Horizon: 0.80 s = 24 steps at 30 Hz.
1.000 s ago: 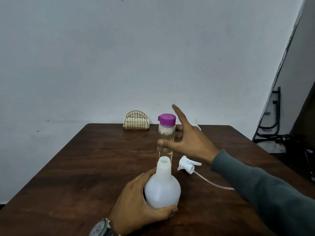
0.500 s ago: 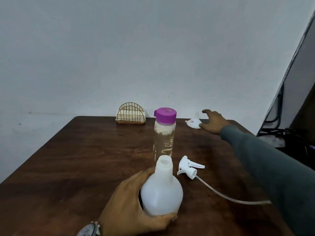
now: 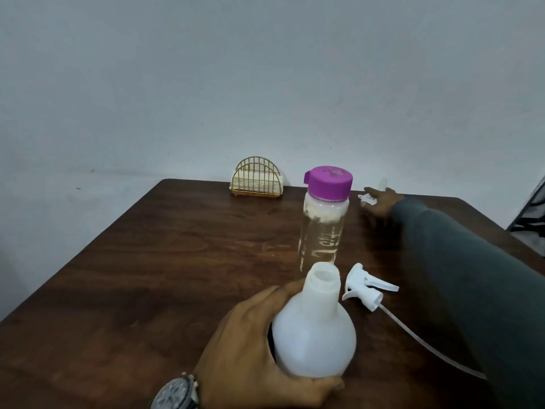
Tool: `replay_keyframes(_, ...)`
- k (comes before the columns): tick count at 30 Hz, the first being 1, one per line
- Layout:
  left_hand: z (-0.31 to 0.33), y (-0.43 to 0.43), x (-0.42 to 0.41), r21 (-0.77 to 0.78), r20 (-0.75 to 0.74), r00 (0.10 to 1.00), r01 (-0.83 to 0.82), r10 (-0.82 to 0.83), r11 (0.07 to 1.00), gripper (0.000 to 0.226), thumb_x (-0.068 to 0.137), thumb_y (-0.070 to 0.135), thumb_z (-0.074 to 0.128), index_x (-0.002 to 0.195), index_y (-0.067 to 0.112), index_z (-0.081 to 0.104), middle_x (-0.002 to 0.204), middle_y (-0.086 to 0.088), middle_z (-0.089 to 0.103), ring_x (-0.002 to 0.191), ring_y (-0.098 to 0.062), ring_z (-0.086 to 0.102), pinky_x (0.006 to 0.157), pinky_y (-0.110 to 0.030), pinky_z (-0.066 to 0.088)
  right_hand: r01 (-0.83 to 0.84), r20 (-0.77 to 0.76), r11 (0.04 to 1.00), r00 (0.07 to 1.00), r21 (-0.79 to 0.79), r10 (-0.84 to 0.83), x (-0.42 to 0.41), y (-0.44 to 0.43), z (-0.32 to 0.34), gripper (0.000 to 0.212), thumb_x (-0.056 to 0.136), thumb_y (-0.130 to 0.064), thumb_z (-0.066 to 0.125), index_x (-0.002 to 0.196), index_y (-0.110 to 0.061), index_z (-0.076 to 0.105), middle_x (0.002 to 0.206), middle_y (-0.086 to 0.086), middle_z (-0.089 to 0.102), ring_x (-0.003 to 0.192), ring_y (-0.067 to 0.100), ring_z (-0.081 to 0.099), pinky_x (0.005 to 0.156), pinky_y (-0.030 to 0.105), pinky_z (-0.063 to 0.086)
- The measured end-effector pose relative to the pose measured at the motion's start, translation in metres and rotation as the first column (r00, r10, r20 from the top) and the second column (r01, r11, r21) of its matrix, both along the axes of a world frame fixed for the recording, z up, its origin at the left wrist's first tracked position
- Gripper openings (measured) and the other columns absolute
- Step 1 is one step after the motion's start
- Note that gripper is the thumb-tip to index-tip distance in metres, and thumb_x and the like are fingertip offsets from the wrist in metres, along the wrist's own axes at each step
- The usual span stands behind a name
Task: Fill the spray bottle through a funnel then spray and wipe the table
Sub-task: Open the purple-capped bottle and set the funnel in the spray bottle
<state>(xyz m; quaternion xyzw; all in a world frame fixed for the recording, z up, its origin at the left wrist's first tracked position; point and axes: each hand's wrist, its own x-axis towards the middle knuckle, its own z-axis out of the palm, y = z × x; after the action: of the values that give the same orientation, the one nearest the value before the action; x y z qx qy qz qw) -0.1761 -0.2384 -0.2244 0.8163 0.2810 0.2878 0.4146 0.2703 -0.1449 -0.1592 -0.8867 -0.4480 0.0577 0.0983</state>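
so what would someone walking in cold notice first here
Probably the open-necked white spray bottle near the front of the dark wooden table, gripped from the side by the left hand, with its trigger sprayer head lying detached just to its right. Behind it stands a clear bottle with a purple cap. The right hand is stretched to the far edge, on a small white funnel.

We had open table (image 3: 147, 276) across the frame's left half. Centre was crowded: clear bottle (image 3: 323, 228) stood just behind the spray bottle (image 3: 314, 335), trigger head (image 3: 365, 287) beside it at right. Napkin holder (image 3: 256, 178) blocked the far edge.
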Motion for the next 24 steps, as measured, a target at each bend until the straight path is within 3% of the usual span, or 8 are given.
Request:
replay_keyframes(2, 0.029, -0.024, -0.001, 0.128, -0.069, 0.996, 0.071, -0.063, 0.989, 0.085, 0.055, 0.058, 0.094, 0.133, 0.046, 0.062, 0.125, 0.029, 0.068, 0.117, 0.007, 0.065, 0.097, -0.014, 0.05, -0.006, 0.011, 1.0, 1.0, 0.011, 0.006, -0.004, -0.004, -0.004, 0.062, 0.097, -0.063, 0.044, 0.154, -0.039, 0.037, 0.155, 0.02, 0.035, 0.139, 0.043, 0.045, 0.115, 0.047, 0.039)
replay_keyframes(3, 0.039, -0.027, 0.001, 0.202, -0.073, 0.995, 0.086, -0.073, 0.975, 0.086, 0.057, 0.057, 0.095, 0.135, 0.05, 0.058, 0.127, 0.029, 0.067, 0.117, 0.006, 0.065, 0.097, -0.018, 0.052, -0.009, 0.02, 1.0, 1.0, 0.027, 0.008, -0.007, -0.006, -0.005, 0.061, 0.097, -0.062, 0.046, 0.153, -0.038, 0.04, 0.153, 0.021, 0.036, 0.138, 0.045, 0.046, 0.114, 0.046, 0.04)
replay_keyframes(7, 0.047, -0.032, 0.0, 0.229, -0.005, 0.998, 0.06, -0.061, 0.971, 0.089, 0.056, 0.059, 0.096, 0.135, 0.046, 0.057, 0.127, 0.027, 0.066, 0.116, 0.004, 0.065, 0.095, -0.023, 0.055, -0.05, 0.04, 0.998, 0.998, 0.05, 0.048, -0.021, -0.019, -0.005, 0.058, 0.096, -0.054, 0.057, 0.147, -0.028, 0.048, 0.143, 0.026, 0.039, 0.128, 0.047, 0.052, 0.109, 0.045, 0.044)
replay_keyframes(12, 0.046, -0.035, -0.002, 0.282, 0.018, 0.999, 0.035, -0.041, 0.959, 0.088, 0.055, 0.061, 0.095, 0.134, 0.045, 0.059, 0.124, 0.028, 0.066, 0.112, 0.006, 0.065, 0.091, -0.02, 0.055, -0.073, 0.024, 0.997, 0.997, 0.022, 0.073, -0.039, -0.053, 0.008, 0.069, 0.08, -0.063, 0.069, 0.132, -0.019, 0.059, 0.136, 0.023, 0.054, 0.121, 0.038, 0.058, 0.097, 0.039, 0.049)
replay_keyframes(16, 0.045, -0.034, 0.0, 0.276, 0.013, 1.0, 0.022, -0.027, 0.961, 0.088, 0.055, 0.064, 0.093, 0.133, 0.045, 0.058, 0.123, 0.029, 0.065, 0.11, 0.007, 0.065, 0.089, -0.02, 0.057, -0.09, -0.047, 0.98, 0.994, 0.176, 0.099, -0.076, -0.1, 0.033, 0.056, 0.081, -0.05, 0.076, 0.124, -0.016, 0.066, 0.127, 0.012, 0.062, 0.104, 0.025, 0.058, 0.083, 0.03, 0.045)
replay_keyframes(19, 0.043, -0.033, 0.0, 0.271, 0.011, 1.0, 0.018, -0.022, 0.962, 0.088, 0.055, 0.067, 0.092, 0.133, 0.045, 0.057, 0.122, 0.03, 0.065, 0.109, 0.008, 0.064, 0.089, -0.023, 0.058, -0.074, -0.205, 0.933, 0.967, 0.351, 0.154, -0.113, -0.14, 0.059, 0.038, 0.09, -0.047, 0.063, 0.123, -0.028, 0.067, 0.127, 0.0, 0.064, 0.106, 0.02, 0.061, 0.079, 0.034, 0.054)
replay_keyframes(22, 0.044, -0.036, -0.001, 0.27, 0.012, 1.0, 0.01, -0.014, 0.963, 0.09, 0.054, 0.07, 0.09, 0.134, 0.045, 0.056, 0.122, 0.03, 0.064, 0.109, 0.008, 0.064, 0.09, -0.024, 0.058, 0.187, -0.652, 0.848, 0.726, 0.496, 0.221, -0.163, -0.189, 0.089, 0.029, 0.098, -0.043, 0.051, 0.117, -0.027, 0.065, 0.126, 0.006, 0.061, 0.104, 0.025, 0.064, 0.083, 0.048, 0.062)
replay_keyframes(24, 0.043, -0.038, -0.002, 0.264, 0.019, 1.0, 0.007, -0.013, 0.964, 0.09, 0.054, 0.071, 0.089, 0.134, 0.045, 0.056, 0.122, 0.03, 0.064, 0.109, 0.009, 0.063, 0.091, -0.024, 0.058, 0.295, -0.794, 0.806, 0.521, 0.512, 0.314, -0.192, -0.223, 0.105, 0.035, 0.101, -0.049, 0.049, 0.114, -0.021, 0.065, 0.115, 0.013, 0.064, 0.093, 0.028, 0.064, 0.079, 0.047, 0.059)
